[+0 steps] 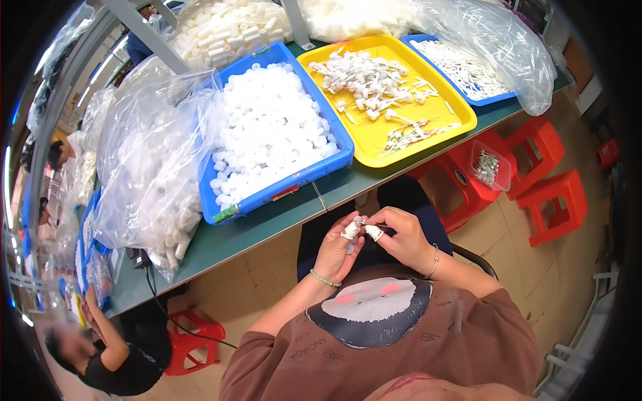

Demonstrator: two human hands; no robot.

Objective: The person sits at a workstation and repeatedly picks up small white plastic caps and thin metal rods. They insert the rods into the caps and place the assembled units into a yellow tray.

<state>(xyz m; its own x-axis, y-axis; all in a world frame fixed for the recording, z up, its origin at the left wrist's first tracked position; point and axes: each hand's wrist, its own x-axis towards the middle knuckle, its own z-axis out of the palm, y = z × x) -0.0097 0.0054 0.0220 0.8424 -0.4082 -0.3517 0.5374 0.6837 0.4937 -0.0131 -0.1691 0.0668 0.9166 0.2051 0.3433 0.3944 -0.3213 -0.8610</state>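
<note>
My left hand [336, 252], white tape round its thumb, is closed on a small white plastic piece [359, 220] at its fingertips. More translucent white pieces [350, 248] show in its palm. My right hand [406, 238], also with a taped thumb, meets it and pinches a thin dark stick-like part whose far end touches the white piece. Both hands are over my lap, just off the table's front edge. Beyond them are a blue tray [346, 158] heaped with small white caps [271, 127] and a yellow tray [461, 127] holding white-headed parts with thin stems [374, 80].
On the green table [254, 235] lie clear bags of white cylinders [150, 167] and a second blue tray [498, 101] of thin white pieces. Red stools [562, 204] stand at right, one bearing a clear tub [487, 167] of small metal parts. Another person [114, 347] sits at lower left.
</note>
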